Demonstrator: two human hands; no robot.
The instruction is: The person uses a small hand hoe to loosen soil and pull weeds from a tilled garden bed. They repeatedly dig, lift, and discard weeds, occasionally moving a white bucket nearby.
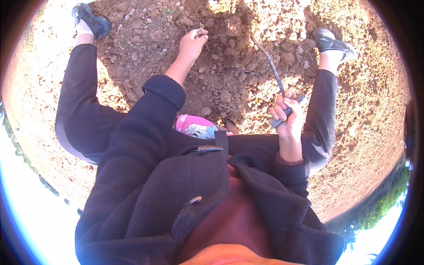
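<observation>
My left hand (192,46) is low over loose brown soil, its fingertips pinched on a thin brown twig or root (200,29). My right hand (287,116) is closed around a short dark bar (281,121). From the same fist a long, thin, curved dark stick or rod (272,66) reaches up and left, and its paler far end is at the broken soil. Whether bar and rod are one tool is hidden by my fingers. Clods and crumbled earth (225,69) fill the ground between my feet.
A black shoe (91,21) rests at upper left, another black shoe (334,44) at upper right. A pink cloth item with a cartoon print (197,126) shows between my legs. A thin dark twig (245,72) lies on the soil. Green plants (374,212) stand at lower right.
</observation>
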